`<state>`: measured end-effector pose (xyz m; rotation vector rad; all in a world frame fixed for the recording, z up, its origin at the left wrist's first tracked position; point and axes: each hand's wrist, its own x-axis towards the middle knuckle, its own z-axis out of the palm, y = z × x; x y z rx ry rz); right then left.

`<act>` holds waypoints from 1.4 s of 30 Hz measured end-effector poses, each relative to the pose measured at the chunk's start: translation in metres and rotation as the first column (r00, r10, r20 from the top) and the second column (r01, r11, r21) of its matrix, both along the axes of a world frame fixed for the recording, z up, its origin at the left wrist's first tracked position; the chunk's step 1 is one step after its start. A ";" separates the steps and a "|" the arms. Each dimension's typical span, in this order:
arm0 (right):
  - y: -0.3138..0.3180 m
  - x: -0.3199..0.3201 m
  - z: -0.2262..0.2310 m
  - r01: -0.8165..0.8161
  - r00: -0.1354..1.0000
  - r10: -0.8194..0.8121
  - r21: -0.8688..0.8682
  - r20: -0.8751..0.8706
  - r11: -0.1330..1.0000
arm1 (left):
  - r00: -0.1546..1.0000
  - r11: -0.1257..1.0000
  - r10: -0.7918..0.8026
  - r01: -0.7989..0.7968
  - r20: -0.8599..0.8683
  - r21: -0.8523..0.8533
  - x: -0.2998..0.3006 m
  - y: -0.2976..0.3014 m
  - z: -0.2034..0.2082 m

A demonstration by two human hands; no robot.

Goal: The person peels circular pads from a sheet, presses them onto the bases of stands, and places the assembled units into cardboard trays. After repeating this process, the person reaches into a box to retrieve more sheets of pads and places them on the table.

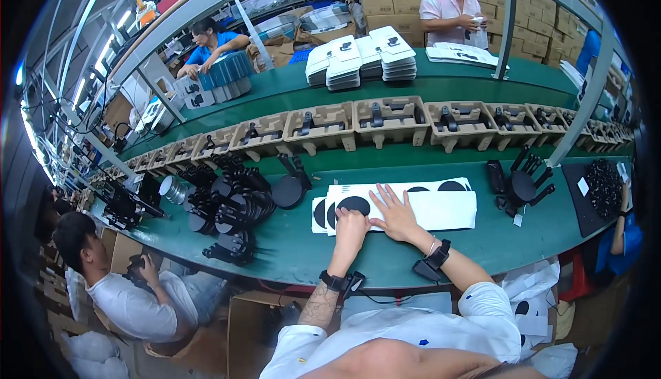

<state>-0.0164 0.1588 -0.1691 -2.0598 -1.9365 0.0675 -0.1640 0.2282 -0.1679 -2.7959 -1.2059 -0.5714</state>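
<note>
White sheets (444, 212) bearing black round pads lie stacked on the green bench. My left hand (351, 232) is closed, its curled fingers at the lower edge of one black round pad (353, 205); the fingertips are hidden, so what they pinch cannot be made out. Beside it, my right hand (396, 216) lies flat on the top sheet with its fingers spread, holding nothing. More black pads show along the far edge of the stack and at its left end. Both my wrists carry dark strapped devices.
Black stands with round bases (231, 203) crowd the bench at left; another round-based stand (522, 187) is at right, near a dark mat (589, 196) of small black parts. Cardboard trays (389, 121) line up beyond the bench, under a metal frame. Several co-workers are around.
</note>
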 end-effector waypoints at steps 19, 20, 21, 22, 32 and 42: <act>-0.027 -0.051 0.047 -0.297 0.865 0.476 0.599 -0.162 0.744 | 0.347 0.575 0.530 0.524 0.774 -0.628 -0.086 -0.009 0.055; -0.028 -0.053 0.046 -0.309 0.866 0.490 0.669 -0.095 0.676 | 0.348 0.573 0.529 0.526 0.774 -0.628 -0.087 -0.007 0.056; -0.029 -0.054 0.045 -0.322 0.868 0.496 0.730 -0.027 0.603 | 0.325 0.476 0.514 0.662 0.794 -0.579 -0.089 -0.002 0.057; -0.031 -0.052 0.045 -0.326 0.868 0.497 0.727 -0.024 0.604 | 0.291 0.369 0.507 0.777 0.811 -0.509 -0.091 0.006 0.058; -0.083 -0.048 0.069 0.130 0.940 0.178 0.787 -0.292 0.603 | 0.947 0.950 0.299 -0.284 0.113 -0.132 -0.098 0.164 0.018; -0.103 -0.048 0.052 0.337 0.902 0.025 0.738 -0.432 0.585 | 0.860 0.937 0.348 -0.309 0.373 -0.162 -0.112 0.130 0.039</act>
